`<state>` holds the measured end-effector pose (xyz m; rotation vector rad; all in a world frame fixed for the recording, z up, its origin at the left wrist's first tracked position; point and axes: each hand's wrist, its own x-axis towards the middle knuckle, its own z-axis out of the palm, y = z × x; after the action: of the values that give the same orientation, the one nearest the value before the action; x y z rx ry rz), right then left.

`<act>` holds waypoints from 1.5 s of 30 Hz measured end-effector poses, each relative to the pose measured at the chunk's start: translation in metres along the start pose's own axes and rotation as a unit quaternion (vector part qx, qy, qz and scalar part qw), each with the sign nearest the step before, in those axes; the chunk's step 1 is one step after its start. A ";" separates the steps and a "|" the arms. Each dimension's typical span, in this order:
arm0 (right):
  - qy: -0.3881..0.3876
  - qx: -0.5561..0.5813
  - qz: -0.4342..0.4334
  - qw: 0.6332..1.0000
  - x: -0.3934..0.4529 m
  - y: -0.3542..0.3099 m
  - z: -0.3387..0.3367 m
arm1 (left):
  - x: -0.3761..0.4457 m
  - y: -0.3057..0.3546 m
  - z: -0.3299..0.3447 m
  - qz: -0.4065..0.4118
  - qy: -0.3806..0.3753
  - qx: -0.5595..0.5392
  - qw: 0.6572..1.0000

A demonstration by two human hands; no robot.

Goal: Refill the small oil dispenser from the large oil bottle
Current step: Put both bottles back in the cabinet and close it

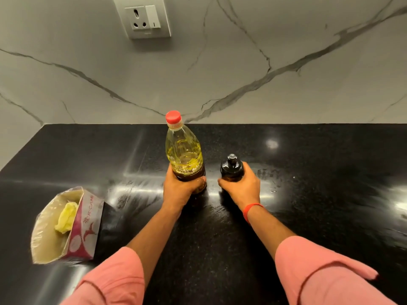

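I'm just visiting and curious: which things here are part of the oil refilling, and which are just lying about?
Part of the job: big oil bottle, in the left hand; small dark dispenser, in the right hand.

Lying about: open packet on the counter; wall socket.

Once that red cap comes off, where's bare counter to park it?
Widest bare patch: black counter right of the small oil dispenser, running back to the marble wall. Also open: far-left counter between the large oil bottle and the corner, behind the open packet. Tightest: the gap between the left hand and right hand.
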<state>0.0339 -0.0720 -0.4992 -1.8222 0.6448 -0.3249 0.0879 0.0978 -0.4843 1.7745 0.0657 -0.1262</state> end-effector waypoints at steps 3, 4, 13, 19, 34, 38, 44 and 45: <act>-0.004 0.012 0.006 1.000 -0.009 0.001 -0.012 | -0.010 0.005 -0.004 -0.005 -0.010 -0.004 1.000; -0.006 0.015 0.009 1.000 -0.013 0.001 -0.018 | -0.015 0.006 -0.006 -0.006 -0.014 -0.006 1.000; 0.021 0.039 0.006 0.999 -0.057 -0.009 -0.084 | -0.076 0.019 -0.026 -0.056 -0.065 -0.033 0.996; 0.016 0.065 -0.038 0.997 -0.095 -0.031 -0.137 | -0.118 0.054 -0.028 -0.037 -0.125 -0.056 0.990; -0.016 0.091 -0.108 0.990 -0.153 -0.134 -0.258 | -0.202 0.221 -0.039 0.077 -0.211 -0.070 0.972; -0.028 0.096 -0.131 0.986 -0.162 -0.180 -0.288 | -0.223 0.273 -0.044 0.120 -0.208 -0.053 0.969; -0.029 0.068 -0.223 0.972 -0.168 -0.275 -0.333 | -0.232 0.367 -0.051 0.228 -0.206 -0.020 0.951; -0.032 0.065 -0.238 0.969 -0.167 -0.292 -0.340 | -0.234 0.384 -0.050 0.241 -0.209 -0.021 0.948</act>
<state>-0.1996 -0.1758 -0.0943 -1.8371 0.1272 -0.6074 -0.0983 0.0736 -0.0730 1.6389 -0.6623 -0.1409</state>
